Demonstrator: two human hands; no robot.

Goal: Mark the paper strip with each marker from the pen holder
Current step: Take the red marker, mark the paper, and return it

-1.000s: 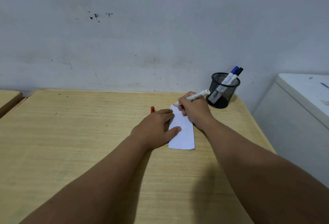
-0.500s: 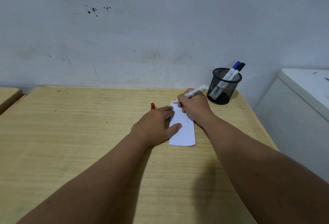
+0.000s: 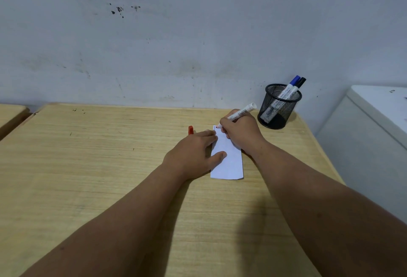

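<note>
Paper strip (image 3: 229,162) on table (image 3: 88,166); pen holder (image 3: 278,109) behind-right; cap (image 3: 190,130) left of strip.

marker (image 3: 241,112) print too blurred, nothing legible

Your right hand (image 3: 241,132) nudged the red marker (image 3: 241,112) tip leftward, now at the paper strip (image 3: 229,158) top-left corner.

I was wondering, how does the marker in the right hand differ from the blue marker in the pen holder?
The marker in the right hand is uncapped, its red tip touching the far end of the paper strip; the blue marker is capped. The held one lies at a low slant over the table; the blue one stands steeply in the pen holder. Both have white barrels.
</note>
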